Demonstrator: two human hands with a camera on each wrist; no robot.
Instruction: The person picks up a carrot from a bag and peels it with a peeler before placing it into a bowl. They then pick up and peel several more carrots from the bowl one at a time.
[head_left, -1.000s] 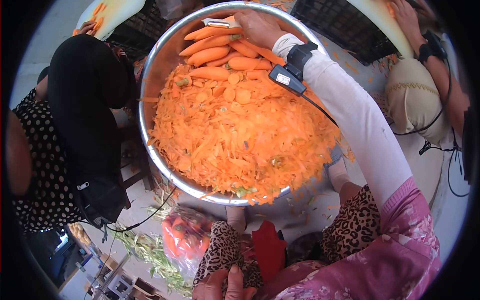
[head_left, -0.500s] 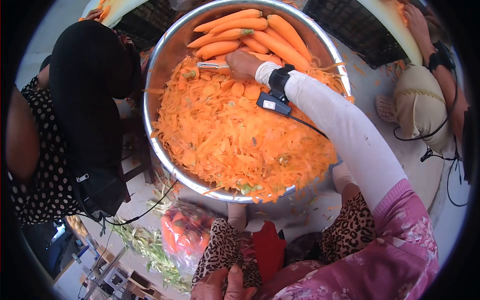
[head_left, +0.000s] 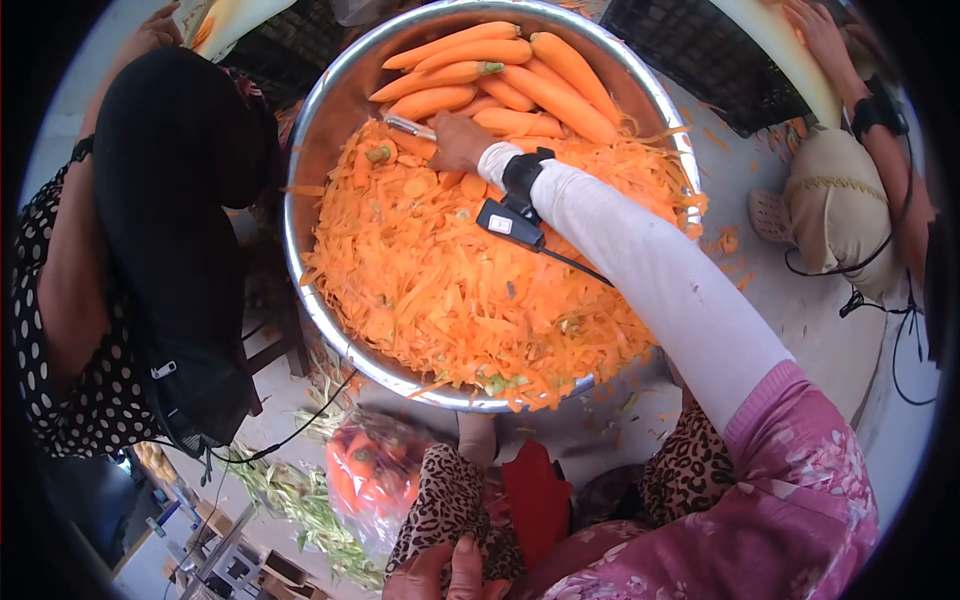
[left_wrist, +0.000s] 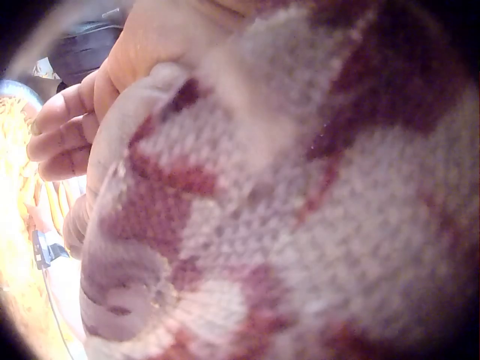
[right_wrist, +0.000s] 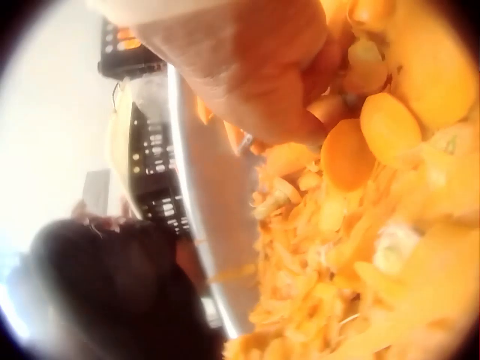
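In the head view my right hand (head_left: 460, 143) grips a metal-headed peeler (head_left: 411, 127), its head pointing left over the near edge of the whole peeled carrots (head_left: 560, 100). Beneath the hand lie carrot slices and a deep heap of carrot peelings (head_left: 450, 290) in a wide metal basin (head_left: 291, 230). The right wrist view has the hand (right_wrist: 255, 75) low over cut carrot slices (right_wrist: 390, 124), fingertips partly hidden. My left hand (head_left: 445, 572) rests by my lap with loose fingers, holding nothing; the left wrist view shows its fingers (left_wrist: 67, 135) beside patterned knit cloth (left_wrist: 247, 217).
A clear plastic bag of carrots (head_left: 375, 480) and green leaf scraps (head_left: 300, 510) lie on the floor below the basin. A black crate (head_left: 705, 60) stands at upper right. Another person in black (head_left: 180, 200) sits at left, and one at right shows an arm (head_left: 835, 60).
My right hand has come from the far carrots toward me and slightly left, with the peeler. Several long carrots now lie uncovered at the back. The left hand stays put.
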